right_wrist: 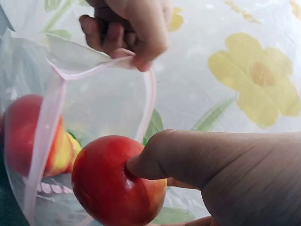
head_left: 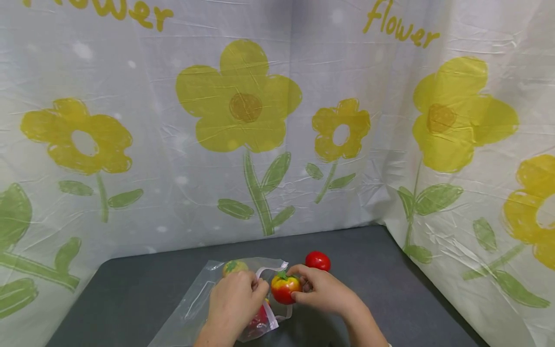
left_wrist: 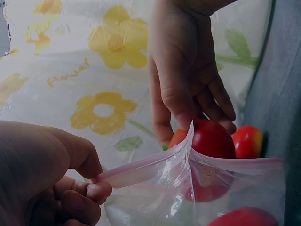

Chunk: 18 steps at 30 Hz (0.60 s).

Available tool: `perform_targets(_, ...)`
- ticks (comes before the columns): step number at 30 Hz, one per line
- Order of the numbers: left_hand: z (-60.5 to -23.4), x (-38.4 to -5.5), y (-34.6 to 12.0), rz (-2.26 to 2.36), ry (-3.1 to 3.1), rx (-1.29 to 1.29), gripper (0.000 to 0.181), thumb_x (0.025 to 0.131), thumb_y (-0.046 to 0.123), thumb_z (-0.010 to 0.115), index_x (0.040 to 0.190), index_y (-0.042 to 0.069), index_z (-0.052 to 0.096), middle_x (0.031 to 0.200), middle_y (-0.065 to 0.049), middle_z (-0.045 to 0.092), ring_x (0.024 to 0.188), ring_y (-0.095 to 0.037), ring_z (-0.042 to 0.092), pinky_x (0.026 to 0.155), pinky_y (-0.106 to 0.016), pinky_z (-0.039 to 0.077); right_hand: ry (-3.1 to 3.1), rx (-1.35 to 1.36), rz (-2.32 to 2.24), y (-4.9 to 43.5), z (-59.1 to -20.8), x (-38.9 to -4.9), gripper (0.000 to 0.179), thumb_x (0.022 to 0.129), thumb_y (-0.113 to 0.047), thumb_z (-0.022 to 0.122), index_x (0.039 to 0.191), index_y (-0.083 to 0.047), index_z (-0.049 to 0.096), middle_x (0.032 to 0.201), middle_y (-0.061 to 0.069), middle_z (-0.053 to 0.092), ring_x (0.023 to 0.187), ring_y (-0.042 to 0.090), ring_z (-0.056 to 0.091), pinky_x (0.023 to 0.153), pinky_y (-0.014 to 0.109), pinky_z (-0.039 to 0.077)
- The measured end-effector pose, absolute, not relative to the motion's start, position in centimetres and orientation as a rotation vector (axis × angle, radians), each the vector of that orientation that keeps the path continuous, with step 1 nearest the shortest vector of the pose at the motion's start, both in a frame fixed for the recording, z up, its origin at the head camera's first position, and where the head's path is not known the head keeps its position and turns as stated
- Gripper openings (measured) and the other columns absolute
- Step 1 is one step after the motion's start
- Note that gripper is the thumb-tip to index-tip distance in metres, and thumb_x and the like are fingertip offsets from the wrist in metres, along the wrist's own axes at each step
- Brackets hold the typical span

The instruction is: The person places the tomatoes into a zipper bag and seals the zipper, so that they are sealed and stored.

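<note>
My left hand [head_left: 237, 300] pinches the rim of a clear zip bag [head_left: 197, 294] with a pale pink seal, and the mouth of the bag gapes. Between thumb and fingers, my right hand [head_left: 323, 289] holds a red-and-yellow tomato [head_left: 284, 288] with a green leafy top, right at that mouth. The same tomato [right_wrist: 117, 181] shows mostly red in the right wrist view, close before the opening. Inside the bag lie a red-and-yellow fruit [right_wrist: 28, 136] and a yellow-green one [head_left: 234, 266]. The left wrist view shows the right hand [left_wrist: 183, 70] above the bag's rim.
Another red tomato [head_left: 318, 260] rests on the dark grey table [head_left: 364, 250], just behind my right hand. A white sheet [head_left: 173, 217] painted with yellow flowers hangs along the back and right edges of the table.
</note>
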<state>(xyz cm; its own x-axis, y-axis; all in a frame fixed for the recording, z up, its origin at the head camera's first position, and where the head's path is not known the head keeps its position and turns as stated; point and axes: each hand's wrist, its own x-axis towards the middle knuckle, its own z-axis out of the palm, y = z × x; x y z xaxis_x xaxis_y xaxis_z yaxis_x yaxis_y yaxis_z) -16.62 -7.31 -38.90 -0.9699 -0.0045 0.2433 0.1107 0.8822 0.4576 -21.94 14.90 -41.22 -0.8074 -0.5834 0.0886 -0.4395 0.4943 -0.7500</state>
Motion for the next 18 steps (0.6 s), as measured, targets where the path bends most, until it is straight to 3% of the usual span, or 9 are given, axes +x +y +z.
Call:
perform_targets(10, -39.0, -16.5, -7.3, -0.689, -2.810, -0.113, 0.039, 0.084, 0.029, 0.063, 0.051, 0.019, 0.045, 0.049, 0.007, 0.031, 0.047, -0.014, 0.037, 0.046, -0.032, 0.030, 2.631, -0.915, -1.122, 13.6, -42.0, -21.9, 0.038, 0.087, -0.015, 0.074, 0.123, -0.014, 0.065, 0.088, -0.008, 0.061, 0.074, 0.012, 0.058, 0.065, 0.027, 0.049)
perform_targets(18, -38.9, -16.6, -7.2, -0.666, -2.826, -0.108, 0.037, 0.084, 0.031, 0.064, 0.053, 0.019, 0.048, 0.050, 0.006, 0.036, 0.048, -0.014, 0.039, 0.047, -0.033, 0.033, 2.763, -0.896, -0.987, 12.6, -42.7, -21.7, 0.040, 0.088, -0.024, 0.075, 0.126, -0.018, 0.065, 0.091, -0.007, 0.057, 0.079, 0.014, 0.053, 0.068, 0.030, 0.047)
